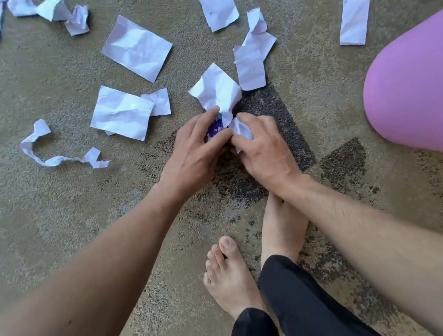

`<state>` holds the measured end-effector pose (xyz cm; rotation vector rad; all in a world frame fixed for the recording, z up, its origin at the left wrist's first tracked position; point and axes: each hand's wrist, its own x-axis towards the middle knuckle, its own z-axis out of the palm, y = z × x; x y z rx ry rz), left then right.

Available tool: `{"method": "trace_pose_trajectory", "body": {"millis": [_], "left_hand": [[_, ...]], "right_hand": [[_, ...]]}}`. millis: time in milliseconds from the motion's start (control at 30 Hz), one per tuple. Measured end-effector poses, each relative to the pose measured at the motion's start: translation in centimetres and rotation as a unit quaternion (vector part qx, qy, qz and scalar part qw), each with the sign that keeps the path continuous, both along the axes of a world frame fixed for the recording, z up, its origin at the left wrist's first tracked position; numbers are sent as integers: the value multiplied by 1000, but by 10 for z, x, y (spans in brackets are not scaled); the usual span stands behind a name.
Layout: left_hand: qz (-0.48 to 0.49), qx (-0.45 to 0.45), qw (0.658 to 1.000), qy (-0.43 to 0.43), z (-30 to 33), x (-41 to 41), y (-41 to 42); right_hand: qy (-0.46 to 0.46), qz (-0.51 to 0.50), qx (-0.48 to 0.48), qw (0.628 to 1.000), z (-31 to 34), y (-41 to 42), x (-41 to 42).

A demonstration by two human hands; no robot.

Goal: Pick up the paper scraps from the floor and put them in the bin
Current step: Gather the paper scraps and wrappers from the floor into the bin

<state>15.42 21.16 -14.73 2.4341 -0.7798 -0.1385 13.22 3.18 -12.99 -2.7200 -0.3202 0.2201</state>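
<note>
My left hand [193, 152] and my right hand [264, 151] meet low over the carpet, both closed on a bunch of crumpled white paper scraps [219, 94] with a purple bit [215, 130] between the fingers. Several more white scraps lie on the carpet beyond: a flat sheet [137, 48], a folded piece [121, 112], a twisted strip [58, 155], a piece [216, 2] and another [354, 23] at the right. A pink bin [425, 90] stands at the right edge, its side facing me.
The floor is a beige carpet [45, 213] with dark patches. My bare feet [230, 275] and black trouser legs stand just below my hands. More scraps [18, 14] lie at the top left.
</note>
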Motion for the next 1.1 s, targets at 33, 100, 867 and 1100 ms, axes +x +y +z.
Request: {"method": "trace_pose_trajectory", "body": {"millis": [33,100,867,1100], "left_hand": [[2,8,1000,-1,1,2,0],[1,24,1000,-7,3,6,-1],[374,-407,695,461,258,29,-93],[242,-416,757,443,357,58,-184]], "right_hand": [[10,-10,15,1000,3,-1,2],[30,-39,36,998,7,-3,7],[128,-468,501,717,270,-50,-8],[-12,-551,485,679,356,-136,-12]]}}
